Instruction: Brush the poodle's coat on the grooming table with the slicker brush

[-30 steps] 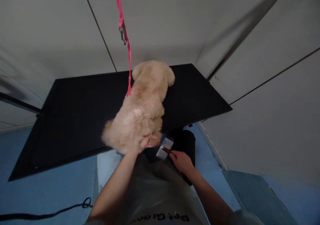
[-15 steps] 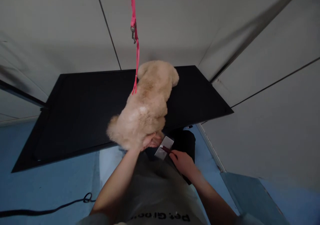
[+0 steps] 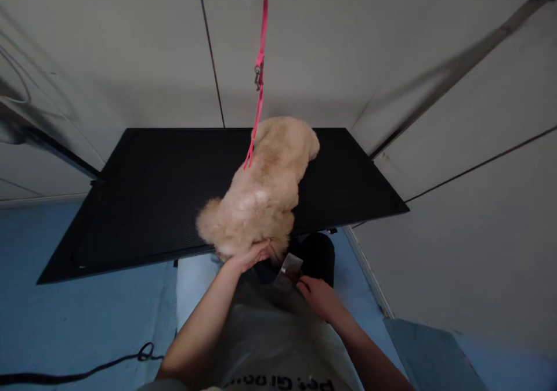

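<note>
A cream, curly-coated dog [image 3: 265,188] stands on a black grooming table [image 3: 165,188], its rump and fluffy tail towards me. At the table's near edge my left hand [image 3: 253,256] is closed on the dog's hind leg [image 3: 279,246], its fingertips partly hidden in the fur. My right hand [image 3: 319,296] grips the handle of a slicker brush [image 3: 289,268] just below and right of that leg. The brush's flat back faces up, and its pins are out of sight. A small gap shows between brush head and my left fingers.
A pink grooming leash [image 3: 263,31] with a metal clip hangs from above, its loop ending over the dog's back. Pale wall panels [image 3: 174,60] rise behind the table. A black cord [image 3: 87,368] lies on the blue floor [image 3: 108,310] at lower left.
The view has shifted, so table and dog sit slightly lower and to the right. The brush head has tilted, and my left fingers have gone from cupped under the leg to against its fur.
</note>
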The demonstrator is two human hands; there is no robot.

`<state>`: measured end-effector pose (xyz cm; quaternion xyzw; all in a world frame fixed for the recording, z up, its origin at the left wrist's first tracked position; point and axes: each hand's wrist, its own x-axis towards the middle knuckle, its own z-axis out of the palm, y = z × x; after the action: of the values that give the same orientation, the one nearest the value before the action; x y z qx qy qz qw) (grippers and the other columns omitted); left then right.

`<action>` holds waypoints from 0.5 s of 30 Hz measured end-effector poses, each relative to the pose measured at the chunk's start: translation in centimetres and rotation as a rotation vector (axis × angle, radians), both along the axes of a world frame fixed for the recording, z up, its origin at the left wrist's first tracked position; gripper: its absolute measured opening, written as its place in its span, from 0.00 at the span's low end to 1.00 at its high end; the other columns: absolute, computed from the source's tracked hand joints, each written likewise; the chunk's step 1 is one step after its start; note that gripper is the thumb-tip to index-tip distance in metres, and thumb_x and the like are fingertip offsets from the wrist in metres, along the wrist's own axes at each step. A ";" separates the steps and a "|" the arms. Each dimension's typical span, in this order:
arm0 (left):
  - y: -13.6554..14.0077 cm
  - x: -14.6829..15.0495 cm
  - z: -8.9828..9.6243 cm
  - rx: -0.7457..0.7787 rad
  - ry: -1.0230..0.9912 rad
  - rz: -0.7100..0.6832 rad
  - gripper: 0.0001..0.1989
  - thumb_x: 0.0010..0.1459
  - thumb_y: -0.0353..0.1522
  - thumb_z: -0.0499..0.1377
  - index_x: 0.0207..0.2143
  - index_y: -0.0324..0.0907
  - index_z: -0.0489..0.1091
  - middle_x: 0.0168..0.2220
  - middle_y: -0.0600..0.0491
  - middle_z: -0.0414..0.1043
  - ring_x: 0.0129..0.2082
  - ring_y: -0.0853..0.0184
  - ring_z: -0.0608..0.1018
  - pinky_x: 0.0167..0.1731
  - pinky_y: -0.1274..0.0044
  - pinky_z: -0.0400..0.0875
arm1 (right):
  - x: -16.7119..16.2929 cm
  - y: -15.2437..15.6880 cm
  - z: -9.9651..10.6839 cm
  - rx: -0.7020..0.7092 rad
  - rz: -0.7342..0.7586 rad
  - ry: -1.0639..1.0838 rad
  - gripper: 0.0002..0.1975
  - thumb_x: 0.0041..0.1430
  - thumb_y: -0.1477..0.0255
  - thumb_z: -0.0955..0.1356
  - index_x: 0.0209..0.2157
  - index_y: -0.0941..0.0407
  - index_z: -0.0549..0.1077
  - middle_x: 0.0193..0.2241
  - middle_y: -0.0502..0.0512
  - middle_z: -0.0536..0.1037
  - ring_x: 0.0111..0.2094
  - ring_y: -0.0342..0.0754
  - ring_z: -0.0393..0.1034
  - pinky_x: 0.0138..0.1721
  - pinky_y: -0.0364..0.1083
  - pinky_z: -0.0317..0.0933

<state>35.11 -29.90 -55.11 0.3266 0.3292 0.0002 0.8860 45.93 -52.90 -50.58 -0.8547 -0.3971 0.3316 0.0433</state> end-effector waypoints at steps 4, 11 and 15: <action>-1.2 -1.0 0.2 -0.066 -0.030 0.420 0.11 0.57 0.31 0.63 0.43 0.41 0.75 0.49 0.47 0.76 0.53 0.61 0.75 0.57 0.70 0.63 | 0.9 3.2 2.3 0.054 0.086 0.068 0.16 0.66 0.66 0.59 0.37 0.55 0.76 0.37 0.58 0.81 0.39 0.50 0.75 0.35 0.43 0.55; -1.7 0.0 0.9 -0.148 -0.129 0.703 0.05 0.57 0.29 0.61 0.35 0.36 0.75 0.33 0.49 0.79 0.30 0.68 0.80 0.37 0.77 0.74 | 0.5 9.3 0.7 0.100 0.174 0.058 0.14 0.68 0.67 0.57 0.41 0.58 0.70 0.36 0.60 0.80 0.37 0.50 0.74 0.34 0.44 0.52; -1.8 0.8 0.2 -0.172 -0.112 0.634 0.02 0.58 0.26 0.61 0.34 0.36 0.74 0.33 0.49 0.79 0.31 0.70 0.80 0.35 0.79 0.73 | 0.0 5.2 -0.1 -0.003 0.212 0.069 0.15 0.69 0.67 0.56 0.38 0.57 0.70 0.35 0.60 0.80 0.37 0.51 0.75 0.32 0.44 0.50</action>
<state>35.88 -31.67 -54.89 0.1314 0.3640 0.2662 0.8828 45.96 -47.69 -50.70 -0.7960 -0.4830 0.3643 0.0205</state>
